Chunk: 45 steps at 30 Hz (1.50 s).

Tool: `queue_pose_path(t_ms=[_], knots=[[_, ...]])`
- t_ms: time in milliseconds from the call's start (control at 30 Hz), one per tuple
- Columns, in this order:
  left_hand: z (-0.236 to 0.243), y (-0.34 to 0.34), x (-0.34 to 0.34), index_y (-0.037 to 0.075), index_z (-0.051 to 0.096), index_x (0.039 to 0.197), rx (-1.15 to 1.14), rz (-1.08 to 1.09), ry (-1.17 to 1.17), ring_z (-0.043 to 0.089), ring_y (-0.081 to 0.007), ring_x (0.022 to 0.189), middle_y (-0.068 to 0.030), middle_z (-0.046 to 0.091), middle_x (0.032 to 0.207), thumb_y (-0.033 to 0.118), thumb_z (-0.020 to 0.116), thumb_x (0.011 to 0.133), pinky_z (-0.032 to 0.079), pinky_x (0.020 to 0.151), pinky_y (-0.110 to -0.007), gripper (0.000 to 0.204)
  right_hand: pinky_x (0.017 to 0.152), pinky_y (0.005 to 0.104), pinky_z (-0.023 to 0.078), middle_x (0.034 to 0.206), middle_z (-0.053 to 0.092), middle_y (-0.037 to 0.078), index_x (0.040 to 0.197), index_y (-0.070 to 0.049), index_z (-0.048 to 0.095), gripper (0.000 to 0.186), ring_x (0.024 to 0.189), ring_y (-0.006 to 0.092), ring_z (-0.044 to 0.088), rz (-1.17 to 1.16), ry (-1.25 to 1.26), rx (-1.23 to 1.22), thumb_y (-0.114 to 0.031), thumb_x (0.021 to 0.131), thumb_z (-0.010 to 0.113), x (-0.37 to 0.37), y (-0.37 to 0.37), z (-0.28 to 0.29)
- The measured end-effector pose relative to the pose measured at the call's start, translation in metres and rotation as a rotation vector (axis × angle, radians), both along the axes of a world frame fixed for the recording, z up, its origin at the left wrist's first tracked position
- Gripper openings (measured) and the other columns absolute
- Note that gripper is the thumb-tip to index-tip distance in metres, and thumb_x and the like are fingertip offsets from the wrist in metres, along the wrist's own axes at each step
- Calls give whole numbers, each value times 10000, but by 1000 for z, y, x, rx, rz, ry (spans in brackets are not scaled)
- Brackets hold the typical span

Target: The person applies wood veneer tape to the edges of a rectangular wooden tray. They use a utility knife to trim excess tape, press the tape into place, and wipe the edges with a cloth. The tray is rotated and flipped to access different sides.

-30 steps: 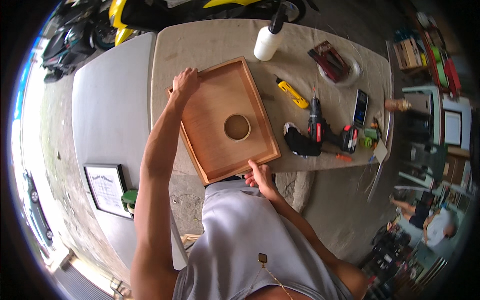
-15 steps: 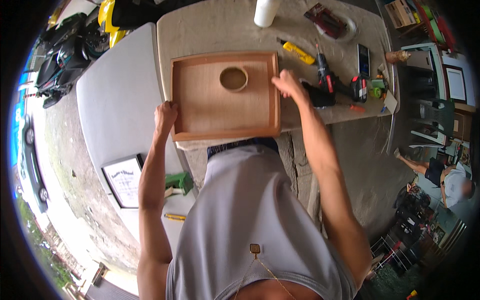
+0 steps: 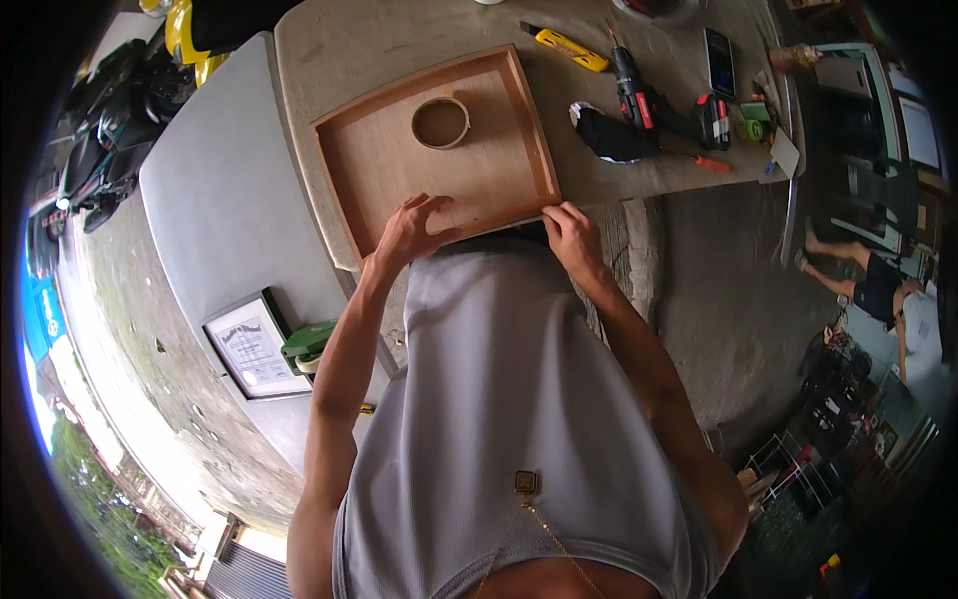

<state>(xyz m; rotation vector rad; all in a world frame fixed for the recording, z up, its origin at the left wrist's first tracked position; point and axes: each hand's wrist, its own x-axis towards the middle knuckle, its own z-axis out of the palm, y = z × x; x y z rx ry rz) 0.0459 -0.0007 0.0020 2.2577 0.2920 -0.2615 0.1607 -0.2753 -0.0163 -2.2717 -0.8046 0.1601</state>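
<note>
A shallow wooden tray (image 3: 374, 170) with raised walls lies slanted on the cloth-covered table in front of me. Inside it, toward the far side, lies a ring-shaped roll of tape (image 3: 441, 146). My left hand (image 3: 409, 230) is at the tray's near wall, its fingers curved over the inside and apart from the thumb, with nothing between them. At the near right corner my right hand (image 3: 574, 238) is closed, fingers and thumb pinching the wooden edge.
Right of the tray lie a yellow utility knife (image 3: 571, 50), a black cloth item (image 3: 609, 138), a power drill (image 3: 631, 90), an orange-handled screwdriver (image 3: 711, 163) and a phone (image 3: 718, 65). A framed certificate (image 3: 249, 349) and a green tape dispenser (image 3: 307, 346) rest on the grey table at left.
The tray has turned counterclockwise. My left hand has moved from its left wall to the near wall and opened; my right hand has gone from the right wall to the near right corner.
</note>
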Motion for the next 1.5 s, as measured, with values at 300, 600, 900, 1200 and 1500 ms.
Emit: queue_pose_path(t_ms=[300,600,900,1200,1500], knots=[[-37,18,19,64,712,960,-135,-256,130,638,-176,720,-80,685,805,181,715,825,525,681,-328,179,651,396,526,849,662,118,934,-36,658,88,768,334,656,-35,-8,-136,-87,869,628,13,-4,-4],[-61,32,23,58,685,1071,-183,-352,120,652,-200,771,-87,701,887,130,630,889,524,718,-350,204,654,423,531,869,683,122,927,-71,642,93,777,336,665,-29,114,-182,-136,898,583,-40,55,-3],[-50,41,33,153,638,1187,-139,-548,138,660,-250,893,-134,686,950,224,486,943,515,800,-406,296,953,516,400,1010,600,301,938,8,630,201,1074,468,538,283,88,-186,-101,850,486,-130,168,-16],[-71,38,32,35,685,1013,-383,-432,121,675,-195,737,-146,697,798,373,379,1033,526,703,-320,456,627,490,509,850,657,230,1028,47,610,290,776,354,674,520,120,-280,-135,845,478,-187,232,-68],[-98,38,27,67,721,991,-219,-484,-10,687,-220,801,-137,709,885,283,630,895,541,711,-358,253,710,454,516,781,663,183,812,-36,670,153,789,333,676,537,370,46,-139,798,558,-162,201,-32]])
